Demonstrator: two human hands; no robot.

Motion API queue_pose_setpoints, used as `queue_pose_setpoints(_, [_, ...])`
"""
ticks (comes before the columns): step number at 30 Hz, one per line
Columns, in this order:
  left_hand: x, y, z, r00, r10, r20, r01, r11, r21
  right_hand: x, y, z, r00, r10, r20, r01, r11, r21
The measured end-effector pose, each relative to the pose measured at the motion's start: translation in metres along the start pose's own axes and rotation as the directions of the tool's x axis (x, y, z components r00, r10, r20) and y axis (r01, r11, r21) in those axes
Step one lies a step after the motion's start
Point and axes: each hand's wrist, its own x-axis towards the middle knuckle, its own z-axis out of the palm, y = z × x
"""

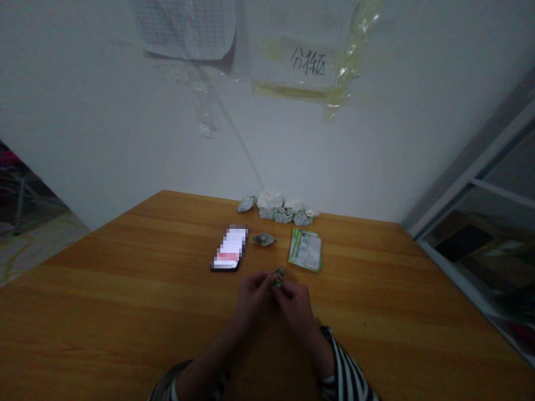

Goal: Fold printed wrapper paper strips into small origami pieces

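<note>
My left hand and my right hand meet just above the wooden table, fingers pinched together on a small green and white folded paper piece. Both wrists come up from the bottom edge, the right one in a striped sleeve. A finished-looking folded piece lies just beyond my hands. To its right lies a flat stack of green and white printed sheets.
A phone with a lit screen lies left of the folded piece. A heap of crumpled folded pieces sits at the table's far edge against the white wall. A metal window frame runs along the right.
</note>
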Motion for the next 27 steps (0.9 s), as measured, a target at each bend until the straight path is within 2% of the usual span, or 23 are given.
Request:
queue_pose_setpoints(2, [0.001, -0.001, 0.000, 1.000, -0.003, -0.015, 0.003, 1.000, -0.013, 0.000, -0.001, 0.001, 1.000, 0.016, 0.003, -0.016, 1.000, 0.014])
queue_pose_setpoints(6, [0.003, 0.000, 0.001, 0.999, -0.019, 0.034, 0.019, 1.000, 0.001, 0.000, 0.004, -0.001, 0.999, 0.037, -0.040, -0.035, 0.998, 0.057])
queue_pose_setpoints(10, [0.004, 0.002, 0.001, 0.998, 0.048, 0.051, -0.051, 0.997, 0.065, 0.002, 0.010, -0.005, 0.991, 0.104, -0.078, -0.091, 0.984, 0.154])
queue_pose_setpoints(12, [0.004, 0.002, -0.002, 0.995, 0.075, 0.071, -0.085, 0.984, 0.155, 0.004, 0.010, -0.007, 0.995, 0.084, -0.056, -0.076, 0.988, 0.137])
queue_pose_setpoints(14, [0.004, 0.002, -0.006, 0.989, 0.123, 0.087, -0.144, 0.943, 0.300, 0.005, 0.009, -0.009, 0.999, 0.019, -0.027, -0.018, 0.999, 0.046])
queue_pose_setpoints(16, [0.003, 0.001, -0.009, 0.973, 0.188, 0.134, -0.229, 0.864, 0.449, 0.006, 0.005, -0.013, 0.999, -0.053, -0.008, 0.052, 0.995, -0.085])
queue_pose_setpoints(18, [0.001, 0.000, -0.010, 0.958, 0.219, 0.186, -0.286, 0.799, 0.529, 0.007, 0.002, -0.017, 0.993, -0.114, 0.021, 0.116, 0.975, -0.190])
queue_pose_setpoints(24, [-0.006, 0.001, -0.003, 0.948, 0.177, 0.266, -0.302, 0.771, 0.561, 0.001, -0.002, -0.020, 0.977, -0.151, 0.151, 0.203, 0.878, -0.434])
queue_pose_setpoints(27, [-0.005, 0.002, -0.001, 0.941, 0.173, 0.291, -0.313, 0.772, 0.553, -0.003, 0.000, -0.017, 0.977, -0.134, 0.165, 0.202, 0.828, -0.523])
